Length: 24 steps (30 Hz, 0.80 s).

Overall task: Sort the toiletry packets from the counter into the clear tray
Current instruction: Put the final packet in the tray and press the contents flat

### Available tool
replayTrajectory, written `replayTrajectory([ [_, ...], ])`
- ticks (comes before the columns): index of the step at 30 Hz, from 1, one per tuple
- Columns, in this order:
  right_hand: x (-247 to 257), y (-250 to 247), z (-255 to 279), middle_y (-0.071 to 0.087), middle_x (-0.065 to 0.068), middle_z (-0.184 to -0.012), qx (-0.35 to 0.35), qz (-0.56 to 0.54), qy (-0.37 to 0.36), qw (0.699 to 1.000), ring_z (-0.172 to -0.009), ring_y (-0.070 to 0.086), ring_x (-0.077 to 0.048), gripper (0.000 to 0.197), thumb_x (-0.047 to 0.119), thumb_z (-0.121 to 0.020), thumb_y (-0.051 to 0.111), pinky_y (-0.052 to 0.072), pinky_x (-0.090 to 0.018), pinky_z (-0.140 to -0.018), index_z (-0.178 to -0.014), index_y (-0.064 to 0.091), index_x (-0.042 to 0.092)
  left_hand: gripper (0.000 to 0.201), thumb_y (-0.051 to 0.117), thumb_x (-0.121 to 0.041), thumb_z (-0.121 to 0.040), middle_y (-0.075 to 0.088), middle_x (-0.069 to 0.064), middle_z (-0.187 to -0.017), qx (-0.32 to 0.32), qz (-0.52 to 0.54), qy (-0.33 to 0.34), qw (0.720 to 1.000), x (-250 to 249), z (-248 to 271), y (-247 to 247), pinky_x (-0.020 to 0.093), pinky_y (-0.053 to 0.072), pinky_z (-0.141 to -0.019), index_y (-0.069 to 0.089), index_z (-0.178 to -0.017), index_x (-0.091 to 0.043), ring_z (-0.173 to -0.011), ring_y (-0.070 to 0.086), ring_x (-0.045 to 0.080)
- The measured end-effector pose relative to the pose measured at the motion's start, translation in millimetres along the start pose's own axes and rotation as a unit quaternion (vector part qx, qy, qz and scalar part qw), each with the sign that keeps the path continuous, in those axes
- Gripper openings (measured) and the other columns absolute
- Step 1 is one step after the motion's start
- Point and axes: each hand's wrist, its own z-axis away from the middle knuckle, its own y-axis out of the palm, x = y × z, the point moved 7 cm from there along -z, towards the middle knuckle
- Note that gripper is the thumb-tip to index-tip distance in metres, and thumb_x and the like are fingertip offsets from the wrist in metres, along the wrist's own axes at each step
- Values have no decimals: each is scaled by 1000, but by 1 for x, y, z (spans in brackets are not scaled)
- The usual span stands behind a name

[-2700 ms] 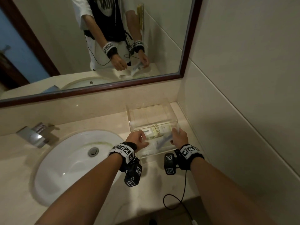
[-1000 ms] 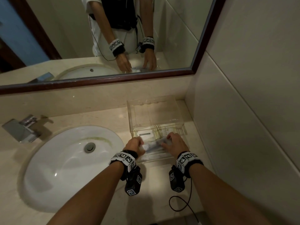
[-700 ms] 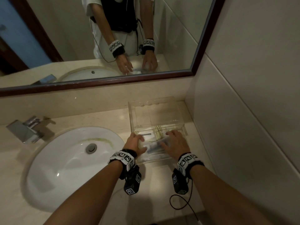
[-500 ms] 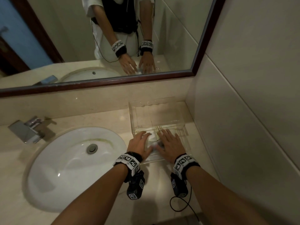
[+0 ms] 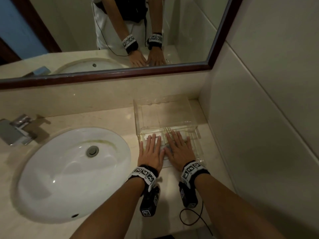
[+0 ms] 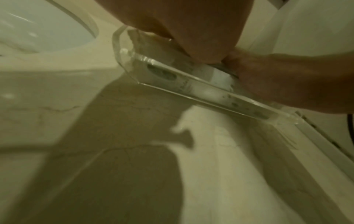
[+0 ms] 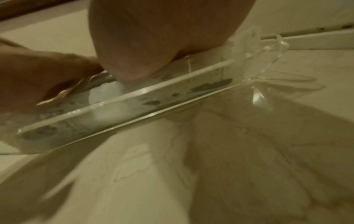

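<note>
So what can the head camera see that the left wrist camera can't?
Only the head view shows the mirror, the faucet, the sink's drain, and both hands laid flat with straight fingers inside the clear tray. Only the left wrist view shows white packets side-on through the tray's front wall, close up. Both show the left hand, the right hand, the tray, sink basin and counter.
</note>
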Motion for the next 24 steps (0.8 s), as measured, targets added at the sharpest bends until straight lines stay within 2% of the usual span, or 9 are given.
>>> replayTrajectory([
  [3, -1, 0, -3, -18, 5, -161, 2, -6, 1, 1000, -148, -20, -16, 81, 64, -77, -21, -10, -52, -119, -151, -15, 33, 62, -20, -48, -84, -17, 0, -159, -2, -12, -4, 1000, 1, -2, 1, 45, -12, -119, -22, -142, -26, -147, -16, 19],
  [7, -1, -1, -6, -15, 4, -162, 4, -10, -3, 1000, -149, -18, -15, 84, 63, -76, -22, -11, -51, -119, -153, -10, 32, 61, -4, -48, -93, -17, 0, -159, -4, -15, -7, 1000, 0, -5, 0, 43, -16, -117, -14, -148, -24, -147, -16, 18],
  [10, -2, -1, -7, -13, 4, -163, 0, -9, -3, 1000, -149, -17, -15, 82, 63, -80, -19, -12, -51, -119, -153, -7, 30, 60, 1, -46, -95, -16, 1, -159, -9, -23, -7, 1000, 0, -6, 1, 43, -15, -117, -8, -150, -23, -148, -15, 18],
  [15, -5, 5, -8, -16, 5, -162, 6, 0, 4, 1000, -149, -18, -15, 61, 52, -98, 1, -11, -50, -119, -153, -9, 29, 60, -2, -47, -95, -26, -1, -154, 2, -22, -8, 1000, 2, -5, 4, 46, -11, -119, -13, -149, -23, -147, -18, 18],
  [19, -4, 6, -9, -12, 3, -163, -10, -5, 3, 1000, -149, -16, -16, 62, 49, -96, -5, -10, -46, -120, -154, -6, 28, 57, -2, -49, -95, -31, -1, -151, 3, -25, -7, 1000, 2, -5, 4, 46, -12, -119, -22, -143, -24, -146, -20, 19],
  [24, -5, 7, -8, -12, 3, -163, -15, -14, 5, 1000, -149, -16, -16, 57, 45, -102, 7, -10, -45, -120, -154, -4, 27, 57, -1, -49, -95, -33, -1, -149, 8, -32, -7, 999, 1, -4, 5, 47, -9, -120, -25, -141, -24, -146, -22, 19],
])
